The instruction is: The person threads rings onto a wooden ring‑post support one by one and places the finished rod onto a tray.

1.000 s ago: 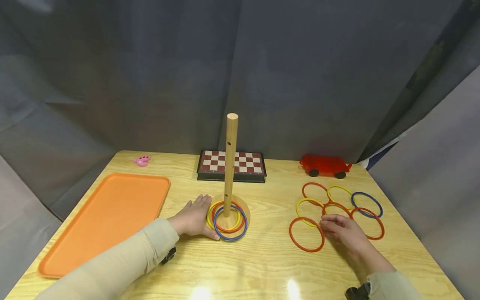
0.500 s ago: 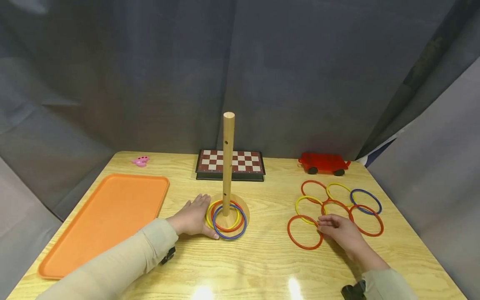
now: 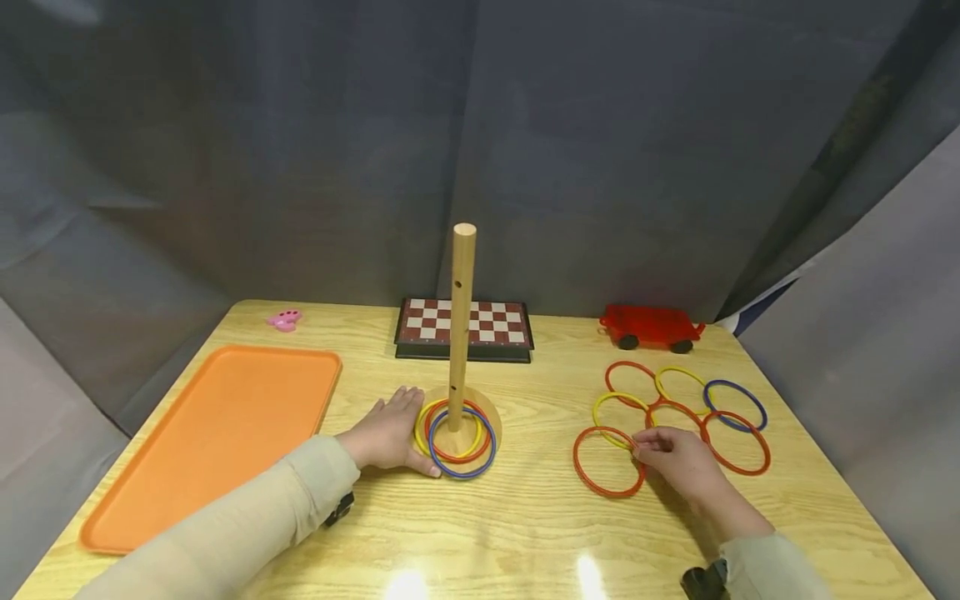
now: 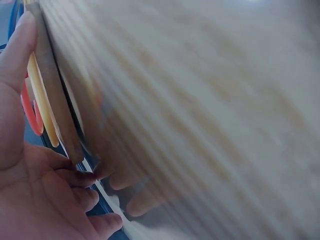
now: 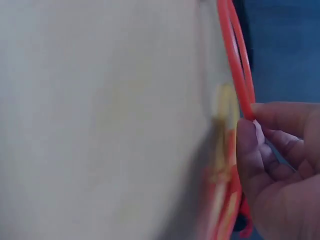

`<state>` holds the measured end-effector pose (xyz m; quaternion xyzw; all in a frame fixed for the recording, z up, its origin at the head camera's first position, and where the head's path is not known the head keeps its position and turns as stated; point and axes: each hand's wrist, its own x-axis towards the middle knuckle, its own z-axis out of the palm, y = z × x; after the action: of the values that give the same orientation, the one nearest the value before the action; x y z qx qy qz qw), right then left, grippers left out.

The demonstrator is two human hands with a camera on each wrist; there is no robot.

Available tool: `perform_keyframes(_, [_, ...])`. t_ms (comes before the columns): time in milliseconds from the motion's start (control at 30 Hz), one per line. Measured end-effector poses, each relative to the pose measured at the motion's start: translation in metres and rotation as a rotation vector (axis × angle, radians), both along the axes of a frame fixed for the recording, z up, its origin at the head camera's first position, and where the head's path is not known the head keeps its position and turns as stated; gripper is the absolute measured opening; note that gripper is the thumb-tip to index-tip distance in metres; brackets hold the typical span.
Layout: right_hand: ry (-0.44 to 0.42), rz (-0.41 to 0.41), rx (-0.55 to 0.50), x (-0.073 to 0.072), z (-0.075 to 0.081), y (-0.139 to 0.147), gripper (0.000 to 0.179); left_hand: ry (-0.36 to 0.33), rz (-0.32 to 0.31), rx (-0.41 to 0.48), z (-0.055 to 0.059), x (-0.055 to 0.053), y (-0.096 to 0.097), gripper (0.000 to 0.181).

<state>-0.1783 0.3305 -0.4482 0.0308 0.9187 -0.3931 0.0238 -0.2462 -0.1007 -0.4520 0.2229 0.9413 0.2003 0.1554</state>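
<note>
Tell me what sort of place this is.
Probably a curtained-off tabletop play or filming station: grey cloth hangs behind and beside a wood-grained table, which holds an upright wooden post and a checkered board.

chessboard partly hidden behind post, sleeves cropped

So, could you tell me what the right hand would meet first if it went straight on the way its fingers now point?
Besides the red ring that the right hand pinches, likely the nearest yellow ring on the table, though it might pass above; height is unclear.
</note>
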Motion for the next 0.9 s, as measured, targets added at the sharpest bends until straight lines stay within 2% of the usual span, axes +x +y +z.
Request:
perform_keyframes(133, [0.026, 0.05, -0.093, -0.01, 0.023, -0.009, 0.029, 0.003, 0.004, -0.001, 0.002, 0.0, 0.0, 0.129])
perform_keyframes(367, [0.068, 0.104, -0.243, -0.036, 0.075, -0.037, 0.033, -0.001, 0.001, -0.002, 0.0, 0.0, 0.0, 0.129])
perform_keyframes(467, [0.092, 0.13, -0.234, -0.047, 0.103, -0.051, 0.033, 0.003, -0.002, -0.002, 0.001, 0.0, 0.001, 0.129])
perform_keyframes(600, [0.123, 0.14, -0.167, -0.062, 0.144, -0.072, 0.032, 0.011, -0.001, -0.003, 0.002, -0.001, 0.002, 0.129])
perform_keyframes(667, [0.142, 0.138, -0.199, -0.069, 0.165, -0.082, 0.031, 0.011, -0.001, 0.001, 0.002, -0.001, 0.002, 0.129])
perform_keyframes(700, [0.153, 0.135, -0.242, -0.072, 0.175, -0.087, 0.031, 0.011, -0.002, 0.0, 0.002, 0.0, 0.002, 0.129])
perform_keyframes(767, [0.189, 0.125, -0.391, -0.076, 0.195, -0.097, 0.029, 0.008, -0.003, 0.001, 0.002, 0.0, 0.002, 0.129])
perform_keyframes(900, [0.273, 0.158, -0.688, -0.081, 0.231, -0.124, 0.023, 0.01, -0.005, -0.013, 0.002, 0.002, 0.002, 0.129])
